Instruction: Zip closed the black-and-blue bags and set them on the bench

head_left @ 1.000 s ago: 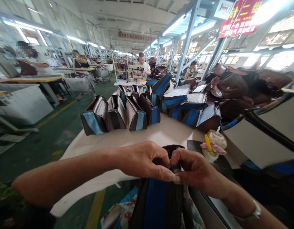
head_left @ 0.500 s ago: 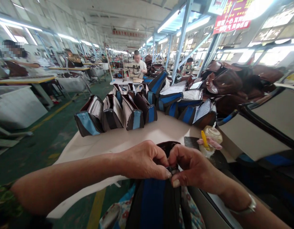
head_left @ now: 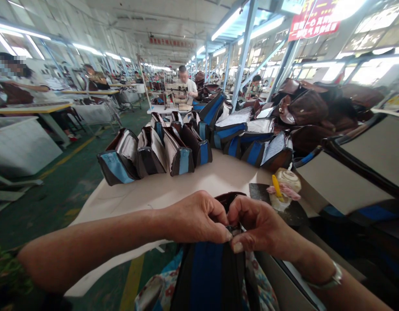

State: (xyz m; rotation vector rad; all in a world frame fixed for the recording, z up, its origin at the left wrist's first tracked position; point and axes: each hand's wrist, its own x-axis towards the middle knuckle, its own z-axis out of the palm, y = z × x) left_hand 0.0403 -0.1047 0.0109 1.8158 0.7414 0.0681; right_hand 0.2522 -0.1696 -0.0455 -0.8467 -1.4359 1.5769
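Note:
A dark bag piece (head_left: 207,276) with a wide blue stripe stands in front of me, its upper edge between my hands. My left hand (head_left: 196,218) pinches that edge between thumb and fingers. Close beside it, my right hand (head_left: 262,226) pinches the same edge from the other side, thumb turned down. The fingertips of both hands nearly meet. A small part of the folded edge shows between them; the rest of it is covered by the fingers. Brown material of the bag shows just behind the hands.
Several unfinished bags (head_left: 180,155) stand in rows on the pale table (head_left: 134,194). A tub (head_left: 286,183) with a yellow-handled tool (head_left: 276,185) and a pink cloth sits at right. Brown bags (head_left: 306,108) are heaped behind it. Large pale panels (head_left: 338,181) lean at far right. People work farther back.
The hands keep the same pinch on the bag's edge with barely any movement. The view has shifted slightly, so the background sits a little farther left.

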